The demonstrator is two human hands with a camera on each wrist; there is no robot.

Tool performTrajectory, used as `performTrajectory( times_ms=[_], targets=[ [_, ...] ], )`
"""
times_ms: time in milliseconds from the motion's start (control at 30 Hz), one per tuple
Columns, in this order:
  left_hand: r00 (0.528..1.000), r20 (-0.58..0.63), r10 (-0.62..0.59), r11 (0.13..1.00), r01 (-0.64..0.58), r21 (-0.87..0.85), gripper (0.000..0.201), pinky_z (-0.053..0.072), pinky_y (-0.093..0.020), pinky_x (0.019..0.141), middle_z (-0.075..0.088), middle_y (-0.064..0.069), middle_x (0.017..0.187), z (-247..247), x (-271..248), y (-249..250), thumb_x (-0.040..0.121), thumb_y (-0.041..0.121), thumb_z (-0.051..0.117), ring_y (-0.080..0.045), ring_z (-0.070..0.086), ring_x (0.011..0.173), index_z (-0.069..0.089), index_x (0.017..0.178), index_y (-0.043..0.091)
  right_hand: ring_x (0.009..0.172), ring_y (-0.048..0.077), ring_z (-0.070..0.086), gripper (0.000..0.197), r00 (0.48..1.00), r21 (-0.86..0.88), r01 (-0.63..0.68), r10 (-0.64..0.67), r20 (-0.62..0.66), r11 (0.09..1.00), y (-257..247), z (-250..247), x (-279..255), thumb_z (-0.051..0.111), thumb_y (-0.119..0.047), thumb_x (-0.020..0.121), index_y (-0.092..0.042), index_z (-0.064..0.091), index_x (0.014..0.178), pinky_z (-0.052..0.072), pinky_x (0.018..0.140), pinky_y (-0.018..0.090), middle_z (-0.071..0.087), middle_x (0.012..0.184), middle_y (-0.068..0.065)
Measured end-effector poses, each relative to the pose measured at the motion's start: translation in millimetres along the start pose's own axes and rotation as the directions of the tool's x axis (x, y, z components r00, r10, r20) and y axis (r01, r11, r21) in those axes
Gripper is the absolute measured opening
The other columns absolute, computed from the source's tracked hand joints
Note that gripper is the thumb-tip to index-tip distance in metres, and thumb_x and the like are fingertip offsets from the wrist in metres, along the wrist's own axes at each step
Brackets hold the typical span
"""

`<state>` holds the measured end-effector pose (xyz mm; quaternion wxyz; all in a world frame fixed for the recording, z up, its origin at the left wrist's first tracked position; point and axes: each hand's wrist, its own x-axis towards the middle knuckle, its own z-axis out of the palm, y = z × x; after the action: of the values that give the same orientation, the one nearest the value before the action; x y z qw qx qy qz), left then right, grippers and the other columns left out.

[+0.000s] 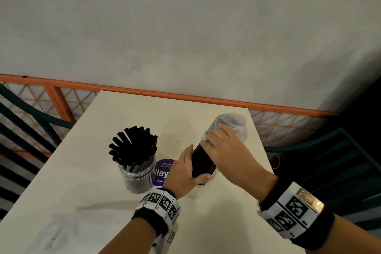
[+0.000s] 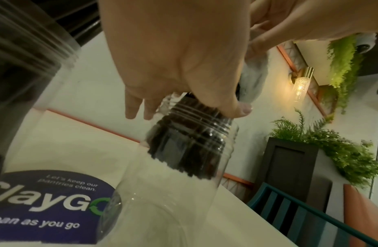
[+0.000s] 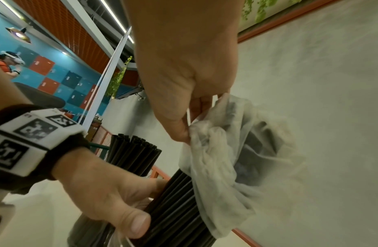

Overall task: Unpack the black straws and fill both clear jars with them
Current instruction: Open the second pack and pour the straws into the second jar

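Note:
A clear jar (image 1: 137,179) at the table's middle left stands full of black straws (image 1: 134,146). To its right my left hand (image 1: 183,173) grips a tight bundle of black straws (image 1: 203,161), whose lower ends sit partway inside the second clear jar (image 2: 175,192). That jar's bottom half holds nothing. My right hand (image 1: 222,144) pinches the bunched white plastic wrapper (image 1: 231,123) that still covers the bundle's upper end; the wrapper (image 3: 221,160) is gathered above the bare straws (image 3: 179,205). The straws' top ends are hidden by the plastic.
A round purple "ClayGo" sticker (image 2: 51,205) lies on the cream table (image 1: 86,192) between the jars. An orange rail and grey wall (image 1: 185,27) run behind the table. Teal slatted chairs (image 1: 329,163) stand at both sides.

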<state>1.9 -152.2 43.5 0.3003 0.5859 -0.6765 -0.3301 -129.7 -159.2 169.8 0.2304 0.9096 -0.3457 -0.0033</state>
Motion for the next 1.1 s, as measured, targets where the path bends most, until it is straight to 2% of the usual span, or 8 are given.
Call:
performTrajectory(
  times_ms=[233,367,433,500,567,633,733,1100],
  targets=[
    [0.998,-0.052,0.019,0.889,-0.041,-0.455,0.124,0.037,-0.020,0.105,0.021,0.008,0.150,-10,-4,-8,0.059,0.028,0.083,-0.002,0.036,0.132,-0.014,0.134,0.049,0.119,0.022,0.055,0.031,0.966,-0.100,0.251,-0.256,-0.041,0.963,-28,18,-5,0.067,-0.029,0.074,-0.022,0.065,0.104,0.028,0.111,0.049,0.067,0.113,0.000],
    [0.993,-0.053,0.101,0.892,-0.114,-0.438,0.101,0.035,-0.004,0.095,0.029,0.028,0.135,-19,-16,-3,0.063,0.004,0.081,0.024,0.031,0.121,0.016,0.134,0.034,0.143,0.030,0.004,0.073,0.991,0.309,0.098,-0.065,-0.117,0.946,-15,25,-19,0.054,-0.060,0.076,-0.035,0.026,0.139,0.001,0.113,0.057,0.019,0.152,0.005],
    [0.995,-0.036,0.089,0.893,-0.096,-0.440,0.095,0.036,-0.009,0.097,0.039,0.019,0.134,-25,-19,-4,0.062,0.009,0.083,0.016,0.037,0.122,0.025,0.131,0.037,0.145,0.021,-0.005,0.081,0.949,0.651,-0.140,0.289,-0.127,0.746,-12,29,-32,0.043,-0.071,0.077,-0.042,0.005,0.143,0.002,0.116,0.050,0.005,0.154,-0.001],
    [0.994,-0.043,0.102,0.933,-0.111,-0.342,0.087,0.037,-0.025,0.106,0.039,0.011,0.141,-33,-21,-9,0.067,0.020,0.081,0.001,0.036,0.130,0.029,0.135,0.036,0.142,0.013,0.011,0.079,0.779,0.879,-0.284,0.627,-0.021,0.382,-11,40,-45,0.047,-0.069,0.077,-0.042,0.007,0.140,0.017,0.116,0.041,0.014,0.151,0.000],
    [0.989,-0.094,0.112,0.970,-0.129,-0.206,0.068,0.039,-0.032,0.106,0.037,0.008,0.142,-40,-22,-12,0.075,0.022,0.073,-0.008,0.038,0.131,0.038,0.133,0.033,0.132,0.015,0.033,0.067,0.638,0.948,-0.320,0.737,0.221,-0.008,-15,56,-58,0.053,-0.060,0.080,-0.041,0.017,0.135,0.035,0.106,0.037,0.029,0.143,-0.002],
    [0.971,-0.209,0.115,0.976,-0.150,-0.160,0.047,0.046,-0.033,0.100,0.046,0.004,0.133,-46,-23,-8,0.080,0.023,0.067,-0.011,0.050,0.120,0.052,0.125,0.026,0.118,0.012,0.048,0.064,0.638,0.927,-0.347,0.687,0.347,-0.146,-31,69,-68,0.060,-0.052,0.076,-0.039,0.026,0.128,0.047,0.089,0.029,0.038,0.131,-0.011],
    [0.930,-0.336,0.146,0.976,-0.191,-0.104,0.026,0.051,-0.020,0.086,0.059,0.002,0.108,-48,-24,2,0.081,0.016,0.067,-0.005,0.060,0.093,0.065,0.106,0.012,0.102,-0.008,0.047,0.067,0.725,0.917,-0.397,0.625,0.290,0.034,-60,78,-71,0.076,-0.048,0.065,-0.030,0.037,0.117,0.047,0.075,0.013,0.038,0.116,-0.021],
    [0.829,-0.521,0.203,0.968,-0.250,-0.021,0.022,0.040,-0.003,0.087,0.057,0.018,0.101,-84,-33,49,0.080,0.017,0.068,0.013,0.054,0.095,0.069,0.102,0.017,0.103,-0.021,0.039,0.048,0.624,0.914,-0.232,0.771,-0.123,0.333,-17,38,-57,0.073,-0.002,0.073,-0.014,0.053,0.114,0.033,0.086,-0.002,0.048,0.111,0.000]
  ],
)
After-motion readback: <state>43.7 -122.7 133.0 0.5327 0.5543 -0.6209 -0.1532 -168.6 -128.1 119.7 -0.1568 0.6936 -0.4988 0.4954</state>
